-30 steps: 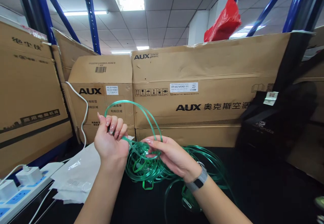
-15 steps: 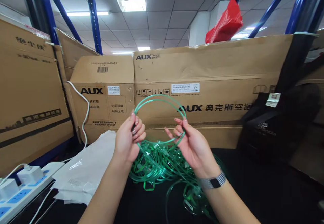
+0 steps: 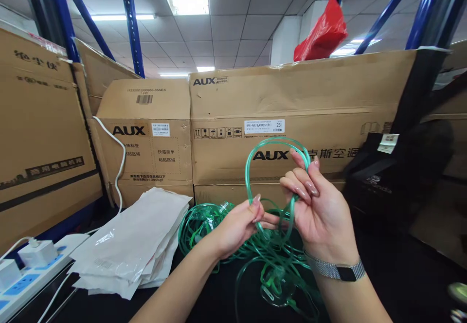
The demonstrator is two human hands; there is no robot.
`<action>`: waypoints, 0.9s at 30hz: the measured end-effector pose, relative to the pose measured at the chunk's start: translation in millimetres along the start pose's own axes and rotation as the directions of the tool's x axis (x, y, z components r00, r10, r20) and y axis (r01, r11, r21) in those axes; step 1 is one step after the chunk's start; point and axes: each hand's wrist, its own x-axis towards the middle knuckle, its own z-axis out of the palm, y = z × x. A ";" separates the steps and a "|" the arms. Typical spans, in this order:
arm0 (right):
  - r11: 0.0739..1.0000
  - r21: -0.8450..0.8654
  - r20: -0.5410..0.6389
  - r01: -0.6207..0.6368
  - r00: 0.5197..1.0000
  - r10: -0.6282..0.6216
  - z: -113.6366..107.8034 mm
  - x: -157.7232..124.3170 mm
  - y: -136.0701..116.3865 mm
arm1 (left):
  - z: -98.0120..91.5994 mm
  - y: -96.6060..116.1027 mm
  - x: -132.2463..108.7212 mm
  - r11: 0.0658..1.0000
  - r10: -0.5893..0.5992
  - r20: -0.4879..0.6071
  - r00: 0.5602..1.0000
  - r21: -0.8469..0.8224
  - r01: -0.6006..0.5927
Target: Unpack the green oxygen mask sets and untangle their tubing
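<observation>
At 12 o'clock from the raised coil (image 3: 248, 167), beyond the black bench (image 3: 211, 298), there's the big AUX carton (image 3: 302, 97), with a smaller AUX carton (image 3: 146, 167) over around 10 and a dark bag (image 3: 375, 187) slumped at 3. Next size down, a messy pile of green tubing (image 3: 199, 221) sprawls on the bench from about 8 o'clock round to 6, and a stack of white packets (image 3: 131, 240) sits farther out at 8. The coil itself is a few turns of that same tubing, up off the bench between both hands. Right hand (image 3: 321, 206) has it at 3 o'clock, fingers curled tight around the strands. Left hand (image 3: 237, 225) is on it at 8, thumb pinching the tubing, other fingers stretched loosely underneath. My read: this is the looping-up step, getting slack into a tidy ring. I'd say the next move calls for a firm right-hand grip so the turns don't spring apart, while the left feeds more in without snagging the pile. Can't tell where the loose end is, tbh.
</observation>
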 end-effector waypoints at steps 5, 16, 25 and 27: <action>0.996 -0.087 0.071 0.016 0.997 -0.010 -1.6 -0.3 -6.1 | -5.7 4.9 -0.5 0.974 -0.023 0.007 1.000 0.224 0.021; 0.966 -0.258 0.223 -0.012 0.972 0.072 6.0 -12.4 -6.5 | -2.5 69.4 -55.4 0.632 0.565 -0.252 0.786 0.744 -0.216; 0.954 -0.300 0.223 -0.006 0.972 0.076 3.9 -8.2 0.2 | -8.4 69.3 -49.7 0.332 0.638 -0.155 0.754 0.939 -0.087; 0.953 -0.303 0.185 0.029 0.982 0.028 2.0 -5.1 0.9 | -17.9 64.0 -38.0 0.332 0.662 -0.168 0.730 0.939 -0.085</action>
